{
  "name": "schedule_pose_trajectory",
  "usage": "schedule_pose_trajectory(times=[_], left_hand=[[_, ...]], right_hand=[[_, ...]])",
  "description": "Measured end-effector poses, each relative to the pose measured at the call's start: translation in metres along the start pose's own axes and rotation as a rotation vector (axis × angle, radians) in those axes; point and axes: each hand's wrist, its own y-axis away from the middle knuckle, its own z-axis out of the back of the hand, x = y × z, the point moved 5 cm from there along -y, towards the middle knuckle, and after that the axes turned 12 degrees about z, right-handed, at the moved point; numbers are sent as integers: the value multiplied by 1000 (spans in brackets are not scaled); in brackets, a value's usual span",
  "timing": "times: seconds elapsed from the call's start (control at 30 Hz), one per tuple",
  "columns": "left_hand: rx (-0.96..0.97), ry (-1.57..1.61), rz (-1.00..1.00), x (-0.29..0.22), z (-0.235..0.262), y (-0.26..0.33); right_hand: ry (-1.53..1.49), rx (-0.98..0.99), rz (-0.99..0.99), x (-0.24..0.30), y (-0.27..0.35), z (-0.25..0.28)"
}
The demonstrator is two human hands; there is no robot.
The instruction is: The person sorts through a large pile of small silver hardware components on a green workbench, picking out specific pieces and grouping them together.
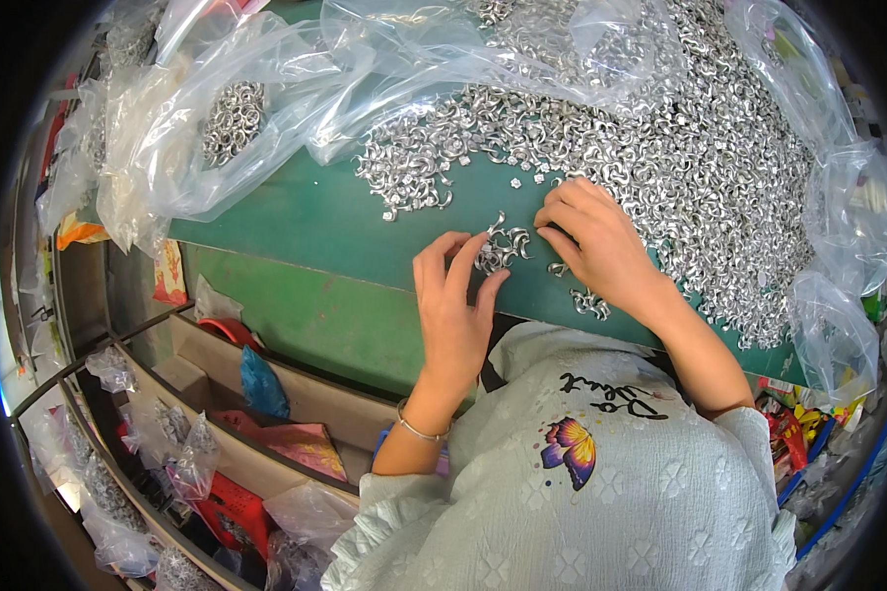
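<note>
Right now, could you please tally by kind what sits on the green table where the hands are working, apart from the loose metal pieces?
Hands at the small cluster of metal pieces: 2, the left hand and the right hand
Big heap of silver metal pieces: 1
Clear plastic bag with metal pieces inside: 1
Green table: 1
Total: 5
</note>
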Motion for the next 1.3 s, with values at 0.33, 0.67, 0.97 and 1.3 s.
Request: schedule_pose_trajectory(times=[0.33,0.67,0.97,1.3], left_hand=[[-3,-37,-48,-8,-1,-13],[-15,-8,-2,-4,0,-12],[22,-65,-38,-7,-4,-13],[-57,-43,-12,5,6,-9]], right_hand=[[8,-31,-115,12,-5,-11],[-353,-23,-311,3,-9,-16],[-97,-38,-111,1,-5,-1],[-178,-50,-184,-2,-8,-3]])
